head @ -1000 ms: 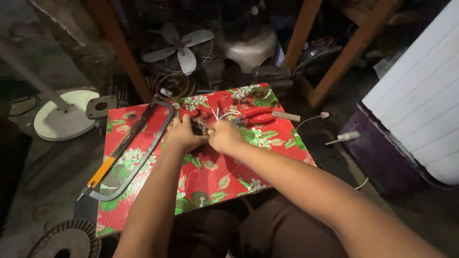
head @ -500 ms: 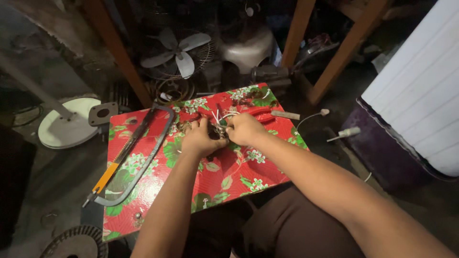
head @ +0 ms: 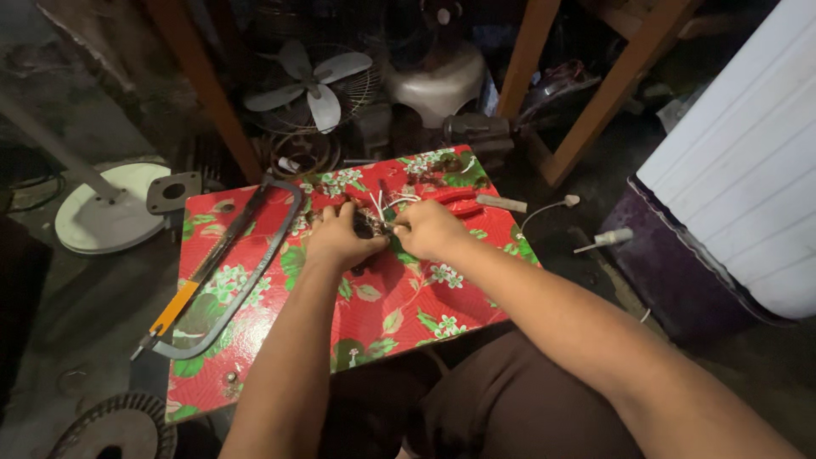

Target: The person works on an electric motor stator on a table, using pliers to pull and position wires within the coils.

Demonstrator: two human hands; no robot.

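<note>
Seen from above, down over two bare forearms and dark brown trousers. Far right, a big white ribbed panel (head: pixel 748 161) leaning over a dark purple tub (head: pixel 671 272). Centre, a low board covered in glossy red floral oilcloth (head: pixel 391 314), set among dim clutter on a grey concrete floor. Behind it, slanting orange-brown wooden legs (head: pixel 612 93), a pale grey three-bladed fan rotor in a wire cage (head: pixel 313 76) and a rounded off-white motor housing (head: pixel 432 76). Left of the board, a round white fan base with a grey pole (head: pixel 106 212); bottom left, a dark ribbed disc (head: pixel 110 429).

On the board's left half, a black-framed hacksaw with an orange handle (head: pixel 225 276), lying diagonally. Near the far edge, red-handled pliers (head: pixel 455 197), just beyond the right hand.

Left hand (head: pixel 338 242) and right hand (head: pixel 427 228) close together at the board's middle, both closed around a small dark part with thin white wires (head: pixel 372 223) sprouting upward between them. Part held just above the oilcloth, possibly a little motor or coil; too dark and too covered by fingers to say. Off the right edge, a white cord with a small plug (head: pixel 552 206) on the floor.
</note>
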